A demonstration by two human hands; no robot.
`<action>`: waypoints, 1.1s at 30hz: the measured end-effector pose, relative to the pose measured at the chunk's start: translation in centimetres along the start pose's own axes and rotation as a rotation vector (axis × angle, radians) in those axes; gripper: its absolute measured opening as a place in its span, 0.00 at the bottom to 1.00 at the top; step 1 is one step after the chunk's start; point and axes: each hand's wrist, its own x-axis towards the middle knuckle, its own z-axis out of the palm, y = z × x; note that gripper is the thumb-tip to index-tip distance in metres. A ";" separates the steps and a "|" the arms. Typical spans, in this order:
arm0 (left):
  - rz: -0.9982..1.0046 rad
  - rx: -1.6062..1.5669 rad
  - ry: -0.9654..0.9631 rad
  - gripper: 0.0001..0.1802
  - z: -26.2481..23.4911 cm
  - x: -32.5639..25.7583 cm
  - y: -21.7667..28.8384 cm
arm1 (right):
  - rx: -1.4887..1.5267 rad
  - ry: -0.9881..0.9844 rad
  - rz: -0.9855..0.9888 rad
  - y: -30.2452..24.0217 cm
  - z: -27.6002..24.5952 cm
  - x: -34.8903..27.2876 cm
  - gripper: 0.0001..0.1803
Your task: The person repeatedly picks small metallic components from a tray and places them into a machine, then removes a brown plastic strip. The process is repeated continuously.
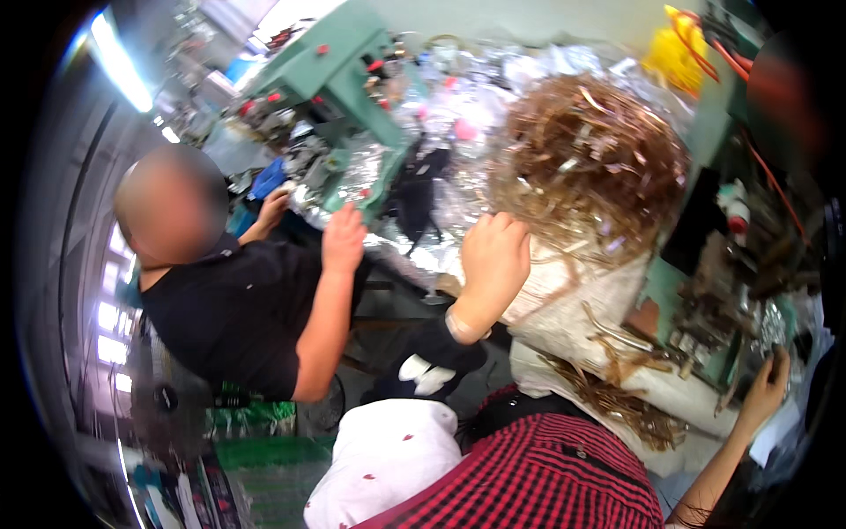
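Observation:
My left hand (496, 264) is closed with its back toward me, at the near left edge of a heap of thin, shiny brown strips (599, 159). Whatever its curled fingers may hold is hidden. Far to the right, my right hand (767, 388) reaches beside a green machine (670, 300) with greasy metal parts. Its fingers are bent together at a dark part or object, too blurred to name. Pale sacking (573, 295) lies under the heap, and more brown strips (630, 401) hang over light cloth below it.
On the left, a person in a black shirt (238, 317) works at another green machine (344, 79). Crumpled clear and silvery material (458, 97) covers the bench behind. A yellow bundle (677, 53) and orange cords (731, 57) are at the far right. A green crate-like thing (273, 467) stands lower left.

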 end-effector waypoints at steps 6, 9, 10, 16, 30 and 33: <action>-0.175 0.262 -0.243 0.05 8.2 -2.1 -5.8 | 0.030 -0.128 -0.007 -5.5 3.0 2.0 0.16; -0.112 0.273 -0.313 0.03 7.6 -1.4 -6.1 | 0.026 -0.064 0.010 -5.6 1.9 1.5 0.17; -0.113 0.256 -0.338 0.05 6.7 -1.5 -6.4 | 0.035 -0.035 0.014 -4.0 0.7 0.9 0.17; -0.209 0.057 -0.443 0.16 0.5 -2.0 -4.1 | 0.217 0.075 0.195 -5.2 -2.9 -2.9 0.15; 0.259 -1.412 0.157 0.08 -3.8 7.4 16.4 | 0.844 -0.030 0.236 -17.5 5.9 1.6 0.26; 0.225 -1.392 0.193 0.06 -2.4 9.6 17.5 | 0.878 -0.083 0.222 -17.8 6.3 1.9 0.28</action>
